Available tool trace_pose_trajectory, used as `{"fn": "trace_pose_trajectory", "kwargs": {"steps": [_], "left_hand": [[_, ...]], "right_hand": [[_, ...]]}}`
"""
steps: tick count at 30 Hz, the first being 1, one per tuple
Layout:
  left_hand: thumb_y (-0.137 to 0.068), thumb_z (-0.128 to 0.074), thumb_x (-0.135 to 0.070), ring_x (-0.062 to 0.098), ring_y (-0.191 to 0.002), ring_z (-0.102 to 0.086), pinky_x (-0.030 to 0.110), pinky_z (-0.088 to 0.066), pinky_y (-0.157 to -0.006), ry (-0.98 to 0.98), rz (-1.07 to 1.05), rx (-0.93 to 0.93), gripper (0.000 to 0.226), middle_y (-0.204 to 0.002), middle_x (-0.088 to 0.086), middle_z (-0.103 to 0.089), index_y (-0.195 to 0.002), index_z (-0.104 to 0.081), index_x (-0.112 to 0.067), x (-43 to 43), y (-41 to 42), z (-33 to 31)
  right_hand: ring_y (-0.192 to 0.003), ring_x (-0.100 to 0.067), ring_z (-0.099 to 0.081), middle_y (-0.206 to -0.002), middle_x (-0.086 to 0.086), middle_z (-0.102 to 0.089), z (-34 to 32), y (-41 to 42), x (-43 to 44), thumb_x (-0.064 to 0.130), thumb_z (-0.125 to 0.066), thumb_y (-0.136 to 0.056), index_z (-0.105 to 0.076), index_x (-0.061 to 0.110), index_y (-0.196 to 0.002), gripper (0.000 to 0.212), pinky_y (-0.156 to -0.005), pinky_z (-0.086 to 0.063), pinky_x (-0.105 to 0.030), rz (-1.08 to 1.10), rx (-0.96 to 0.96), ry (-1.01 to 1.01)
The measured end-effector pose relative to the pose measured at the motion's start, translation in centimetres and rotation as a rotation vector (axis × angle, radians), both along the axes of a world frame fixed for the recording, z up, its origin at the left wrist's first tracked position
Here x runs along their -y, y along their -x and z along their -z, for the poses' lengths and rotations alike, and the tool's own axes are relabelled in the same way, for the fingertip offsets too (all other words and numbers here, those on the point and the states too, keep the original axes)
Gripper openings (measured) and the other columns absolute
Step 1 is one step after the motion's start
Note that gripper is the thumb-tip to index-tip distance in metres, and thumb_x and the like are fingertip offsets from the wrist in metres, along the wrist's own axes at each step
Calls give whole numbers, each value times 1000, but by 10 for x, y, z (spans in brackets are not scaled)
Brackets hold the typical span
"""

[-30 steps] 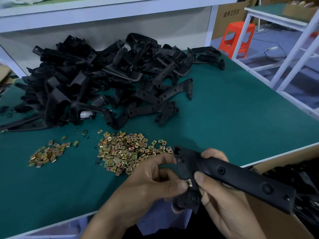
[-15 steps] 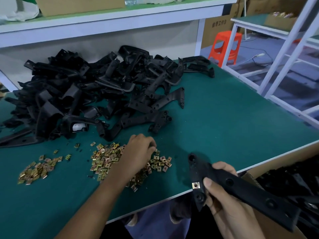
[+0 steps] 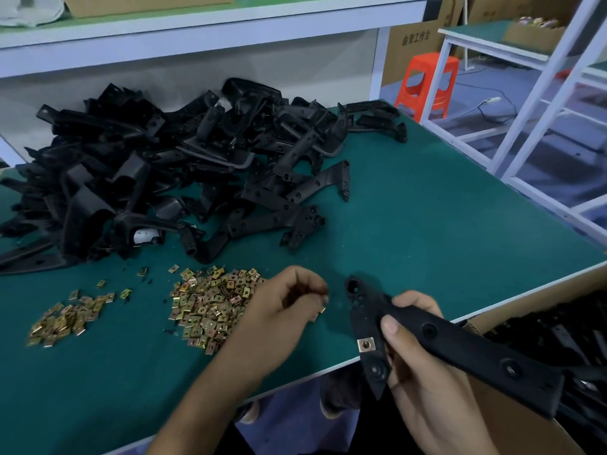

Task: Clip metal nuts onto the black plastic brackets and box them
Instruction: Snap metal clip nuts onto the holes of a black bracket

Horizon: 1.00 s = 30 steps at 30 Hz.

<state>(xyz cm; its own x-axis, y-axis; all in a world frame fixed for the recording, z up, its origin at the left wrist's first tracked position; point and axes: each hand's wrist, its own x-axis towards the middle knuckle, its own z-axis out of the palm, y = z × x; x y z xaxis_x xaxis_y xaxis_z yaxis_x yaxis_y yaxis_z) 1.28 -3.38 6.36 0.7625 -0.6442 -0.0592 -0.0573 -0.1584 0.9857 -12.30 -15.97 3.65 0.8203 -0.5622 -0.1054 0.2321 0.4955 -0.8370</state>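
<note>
My right hand [image 3: 423, 366] grips a long black plastic bracket [image 3: 460, 346] over the table's front edge, thumb pressed on its upper face. One brass clip nut [image 3: 366, 344] sits clipped on the bracket's near end. My left hand [image 3: 289, 307] hovers at the right side of the large pile of brass nuts [image 3: 210, 307], fingers curled and pinching a small nut [image 3: 320, 311] at their tips. A big heap of black brackets [image 3: 184, 169] fills the back left of the green table [image 3: 443, 231].
A smaller pile of nuts [image 3: 65, 318] lies at the left. A cardboard box [image 3: 532, 431] with finished brackets stands at the lower right, below the table edge. White shelving runs along the back; an orange stool [image 3: 427, 83] and white frames stand at the right.
My left hand left the bracket, dipped into the nut pile, and now lifts off its right side with a nut pinched. The bracket in my right hand stayed nearly still.
</note>
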Motion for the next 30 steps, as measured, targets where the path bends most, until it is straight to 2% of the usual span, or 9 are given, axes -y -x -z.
{"fn": "trace_pose_trajectory", "kwargs": {"steps": [6, 8, 11, 16, 19, 23, 26, 28, 30], "left_hand": [[-74, -76, -7, 12, -65, -54, 19, -45, -58, 326, -82, -448, 12, -75, 4, -61, -80, -71, -16, -2, 31, -12], [-72, -81, -4, 13, -62, -51, 19, -44, -55, 346, -102, -492, 19, -74, 6, -60, -85, -68, -10, -3, 33, -16], [-70, -74, -8, 13, -59, -48, 20, -43, -53, 367, -141, -513, 21, -71, 6, -57, -89, -65, -6, -2, 35, -19], [-71, -73, -6, 13, -57, -47, 20, -43, -52, 387, -156, -604, 23, -73, 6, -57, -93, -64, -7, 2, 38, -17], [-73, -72, -6, 13, -57, -46, 20, -41, -54, 393, -151, -614, 27, -73, 7, -54, -97, -63, -4, 2, 40, -16], [-71, -82, -6, 11, -56, -46, 18, -41, -52, 370, -134, -574, 41, -71, 7, -53, -107, -65, 1, 0, 39, -15], [-64, -82, -12, 10, -58, -49, 16, -40, -50, 318, -150, -493, 41, -75, 11, -55, -103, -71, -4, -4, 39, -3], [-59, -78, -13, 8, -53, -50, 14, -39, -46, 238, -154, -454, 33, -70, 9, -59, -92, -75, -10, -5, 41, 8], [-66, -76, -1, 10, -45, -51, 14, -42, -43, 93, -103, -399, 26, -62, 8, -65, -91, -73, -9, 0, 42, 18]], "right_hand": [[-57, -18, -48, -81, -11, -56, -1, -3, -3, 44, -99, -54, -62, 25, -99, 61, -49, -42, -23, -21, 32, 58], [-54, -14, -49, -79, -7, -58, -2, -3, -4, 43, -99, -55, -61, 24, -98, 60, -48, -43, -20, -14, 47, 69], [-55, -13, -54, -82, -8, -62, -3, -2, -5, 36, -98, -58, -60, 23, -98, 56, -50, -47, -19, -19, 71, 73], [-54, -14, -56, -74, -6, -62, -2, 1, -8, 20, -80, -69, -60, 22, -96, 33, -51, -49, -22, -27, 94, 118], [-50, -15, -53, -68, -8, -60, -1, -2, -8, 22, -79, -70, -61, 23, -96, 32, -49, -47, -23, -35, 64, 180], [-54, -12, -55, -77, -5, -62, 0, -1, -5, 21, -80, -72, -61, 22, -99, 33, -49, -47, -21, -72, 65, 132], [-65, -11, -63, -86, -5, -67, 2, 3, -10, 17, -84, -76, -66, 24, -107, 36, -57, -49, -18, -91, -2, 177], [-79, -14, -70, -96, -8, -70, 7, 10, -14, 3, -79, -78, -71, 23, -111, 39, -65, -54, -21, -86, -35, 30], [-88, -24, -70, -104, -17, -68, 14, 20, -15, -4, -73, -76, -70, 15, -113, 42, -72, -58, -29, -93, -71, -189]]}}
